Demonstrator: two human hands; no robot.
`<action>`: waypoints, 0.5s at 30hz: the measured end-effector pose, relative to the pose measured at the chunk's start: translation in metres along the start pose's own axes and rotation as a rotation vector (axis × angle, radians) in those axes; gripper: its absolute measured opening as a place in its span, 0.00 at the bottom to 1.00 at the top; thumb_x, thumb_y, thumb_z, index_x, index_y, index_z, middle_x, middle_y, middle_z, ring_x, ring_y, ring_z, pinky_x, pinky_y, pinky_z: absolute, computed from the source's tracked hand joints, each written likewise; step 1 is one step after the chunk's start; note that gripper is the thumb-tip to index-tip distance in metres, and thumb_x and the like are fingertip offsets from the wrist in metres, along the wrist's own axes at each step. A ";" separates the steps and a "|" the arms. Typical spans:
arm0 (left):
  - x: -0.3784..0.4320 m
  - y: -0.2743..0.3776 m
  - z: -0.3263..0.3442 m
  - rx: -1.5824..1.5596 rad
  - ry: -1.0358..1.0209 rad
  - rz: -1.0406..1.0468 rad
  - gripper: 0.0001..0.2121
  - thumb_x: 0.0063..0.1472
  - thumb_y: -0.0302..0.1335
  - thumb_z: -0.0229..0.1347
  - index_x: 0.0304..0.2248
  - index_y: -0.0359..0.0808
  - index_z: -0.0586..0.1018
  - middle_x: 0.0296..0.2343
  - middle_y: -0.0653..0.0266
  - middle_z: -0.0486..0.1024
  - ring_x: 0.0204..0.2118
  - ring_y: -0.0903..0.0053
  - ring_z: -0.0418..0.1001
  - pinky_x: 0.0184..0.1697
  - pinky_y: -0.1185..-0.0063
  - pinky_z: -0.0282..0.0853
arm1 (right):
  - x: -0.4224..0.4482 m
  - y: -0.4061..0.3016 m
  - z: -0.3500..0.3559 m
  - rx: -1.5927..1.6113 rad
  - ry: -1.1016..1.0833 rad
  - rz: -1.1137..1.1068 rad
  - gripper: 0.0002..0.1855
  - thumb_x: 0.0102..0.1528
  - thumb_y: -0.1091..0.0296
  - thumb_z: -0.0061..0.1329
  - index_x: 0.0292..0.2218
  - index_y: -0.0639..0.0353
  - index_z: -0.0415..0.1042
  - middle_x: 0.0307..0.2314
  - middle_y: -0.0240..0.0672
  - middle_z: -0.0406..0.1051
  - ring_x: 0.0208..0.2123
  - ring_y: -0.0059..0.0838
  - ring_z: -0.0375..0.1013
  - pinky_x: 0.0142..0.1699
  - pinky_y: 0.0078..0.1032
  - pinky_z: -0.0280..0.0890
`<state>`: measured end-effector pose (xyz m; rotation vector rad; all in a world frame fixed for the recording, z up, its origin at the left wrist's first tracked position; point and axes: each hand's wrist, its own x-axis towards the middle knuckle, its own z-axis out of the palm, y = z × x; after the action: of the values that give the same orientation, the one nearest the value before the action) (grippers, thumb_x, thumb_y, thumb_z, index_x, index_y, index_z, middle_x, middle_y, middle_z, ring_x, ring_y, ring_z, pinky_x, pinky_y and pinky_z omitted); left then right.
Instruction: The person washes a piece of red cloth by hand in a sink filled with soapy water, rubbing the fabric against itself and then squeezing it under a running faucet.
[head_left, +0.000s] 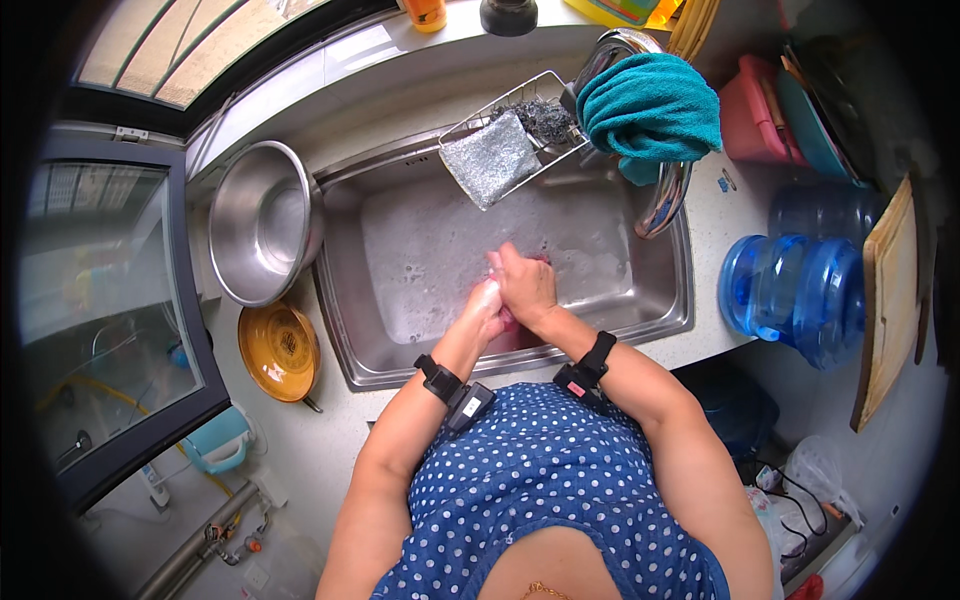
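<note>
Both my hands are pressed together over the stainless steel sink (664, 319), low and near its front side. Between them is a wet reddish-pink cloth (519, 337), mostly hidden by my fingers. My left hand (486, 306) grips it from the left with the palm turned inward, and white suds cover its fingers. My right hand (529, 289) is closed over it from above and the right. Cloudy soapy water (420, 247) lies in the basin under the hands.
A wire rack (553, 75) with a silvery scrubbing pad (491, 161) and steel wool (544, 120) overhangs the sink's back. A teal towel (649, 109) wraps the faucet (666, 202). Left stand a metal basin (262, 225) and amber bowl (277, 352); right, a blue water jug (802, 292).
</note>
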<state>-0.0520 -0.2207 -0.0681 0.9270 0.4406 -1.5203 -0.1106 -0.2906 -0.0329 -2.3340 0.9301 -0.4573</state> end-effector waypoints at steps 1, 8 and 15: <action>-0.002 0.000 -0.001 -0.094 -0.011 0.019 0.15 0.63 0.40 0.41 0.33 0.38 0.72 0.31 0.64 0.73 0.32 0.73 0.73 0.36 0.72 0.70 | -0.008 -0.011 -0.003 0.015 -0.040 -0.068 0.14 0.54 0.56 0.42 0.24 0.56 0.62 0.12 0.44 0.66 0.16 0.47 0.69 0.21 0.39 0.62; -0.001 0.005 -0.004 0.045 -0.019 0.001 0.15 0.64 0.37 0.40 0.37 0.34 0.71 0.34 0.60 0.73 0.37 0.72 0.73 0.42 0.72 0.69 | 0.010 0.017 -0.003 0.079 -0.044 0.174 0.13 0.56 0.58 0.40 0.27 0.59 0.66 0.17 0.49 0.68 0.20 0.45 0.70 0.25 0.37 0.62; -0.040 0.026 0.036 0.177 0.105 0.256 0.17 0.63 0.42 0.41 0.34 0.35 0.71 0.25 0.66 0.73 0.25 0.78 0.72 0.31 0.78 0.69 | 0.002 0.029 -0.011 0.925 0.142 0.461 0.16 0.58 0.60 0.40 0.23 0.62 0.62 0.15 0.27 0.56 0.22 0.15 0.53 0.27 0.20 0.56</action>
<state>-0.0403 -0.2266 -0.0097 1.1593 0.2524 -1.2951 -0.1300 -0.3132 -0.0427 -1.2312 0.9960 -0.6771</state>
